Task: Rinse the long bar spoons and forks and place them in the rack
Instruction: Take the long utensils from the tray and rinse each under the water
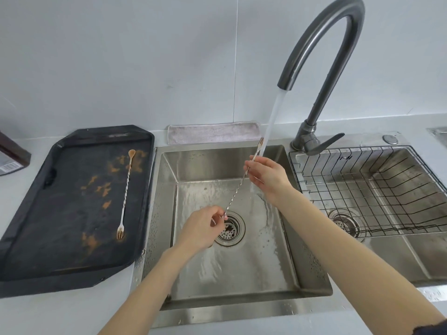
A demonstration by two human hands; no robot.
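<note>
A long twisted bar spoon-fork [238, 187] slants over the left sink basin [169, 209]. Its fork end points up into the water stream [271, 131] from the tap [321, 56]. My left hand [202, 229] pinches its lower end above the drain. My right hand [264, 174] pinches the shaft just below the fork end. A second bar spoon-fork [125, 192], smeared with brown powder, lies on the black tray [29, 238] at the left, fork end nearest me. The wire rack [377, 189] sits in the right basin with nothing in it.
Brown powder stains mark the tray. A grey cloth [212, 132] lies folded behind the left basin. The tap lever [321, 143] sticks out between the basins. A dark box [12, 155] stands at the far left edge.
</note>
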